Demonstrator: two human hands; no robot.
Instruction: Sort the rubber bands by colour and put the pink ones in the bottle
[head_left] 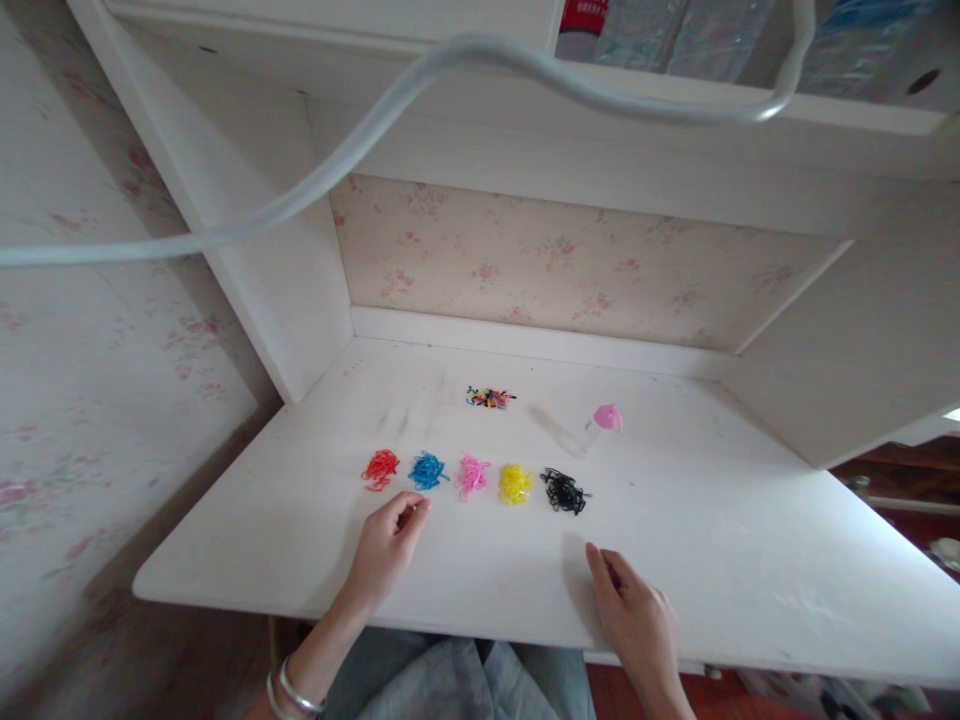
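Floral wallpaper (480, 260) backs a white desk (735, 540) with side panels and a shelf above, and a pale cable (345, 150) arcs across the upper view. On the desk, five small heaps of rubber bands stand apart in a row: a red heap (381, 469), a blue heap (427, 470), a pink heap (472, 476), a yellow heap (515, 484) and a black heap (565, 491). Behind the row lies a multicoloured heap (490, 398); to its right, a clear container (577, 441) with a pink top (608, 418) lies on its side.

The left hand (386, 545) is just in front of the blue heap, its fingers curled and the gap to the thumb narrow. The right hand (637, 612) is near the black heap, toward the front edge, also loosely curled with a narrow gap. I cannot tell whether either hand pinches anything. Silver-coloured bangles (300, 698) circle the left wrist.
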